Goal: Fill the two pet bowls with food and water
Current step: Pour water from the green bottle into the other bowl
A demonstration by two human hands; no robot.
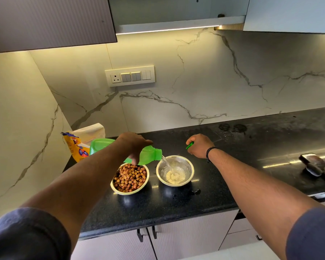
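Note:
Two steel bowls stand side by side on the black counter. The left bowl (115, 188) holds brown kibble. The right bowl (189, 167) has water streaming into it from a green bottle (150, 153), tipped on its side with its mouth over the bowl's left rim. My left hand (134, 144) grips the bottle from above. My right hand (200, 145) hovers behind the right bowl, closed on the bottle's green cap (189, 145). A yellow pet food bag (77, 147) stands open at the back left, partly hidden by the bottle.
A dark phone (316, 163) rests on a stand at the counter's right. Marble walls close off the back and left. A switch panel (129, 76) is on the back wall. Wall cabinets hang overhead. Water drops lie in front of the right bowl.

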